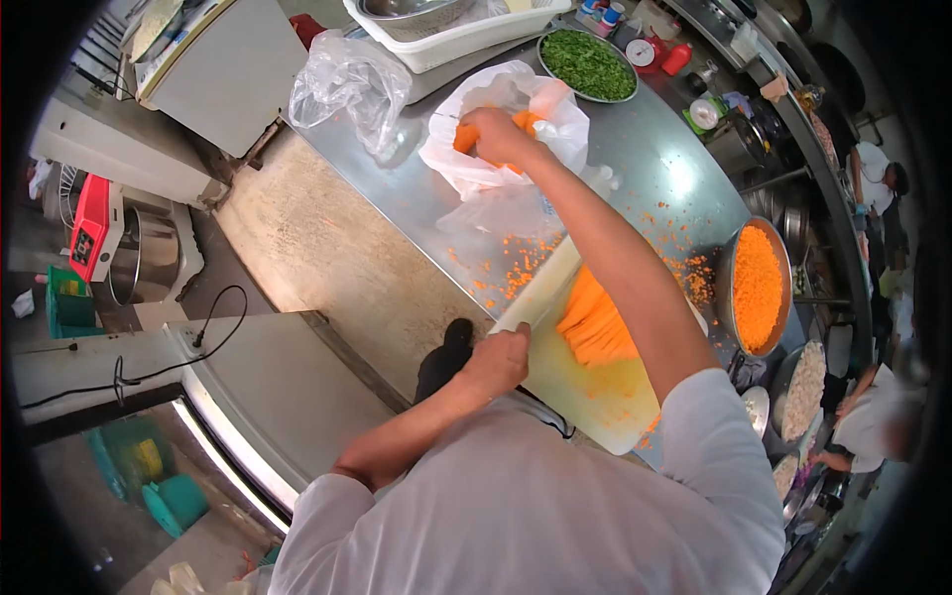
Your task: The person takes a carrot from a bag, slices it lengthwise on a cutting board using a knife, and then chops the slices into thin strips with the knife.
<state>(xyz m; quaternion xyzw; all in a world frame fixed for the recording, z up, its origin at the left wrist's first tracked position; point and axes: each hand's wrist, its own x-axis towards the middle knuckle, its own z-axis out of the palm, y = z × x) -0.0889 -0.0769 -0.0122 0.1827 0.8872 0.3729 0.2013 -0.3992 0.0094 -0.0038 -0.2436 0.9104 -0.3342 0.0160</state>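
Note:
My right hand (500,137) reaches into a white plastic bag (451,164) on the steel table. Its fingers are closed around a carrot (463,139), and more orange shows inside the bag. At the near edge of the pale cutting board (540,288), my left hand (501,361) is closed in a fist; what it grips, if anything, is hidden. A pile of carrot strips (595,322) lies on the board, partly covered by my right forearm. Chopped carrot bits (524,266) are scattered around the board.
A bowl of diced carrot (759,288) stands right of the board. Chopped greens (589,64) fill a round tray at the back. Beside the bag lie a clear plastic bag (352,89) and a white basket (436,45). Two other people (873,178) are at the far right.

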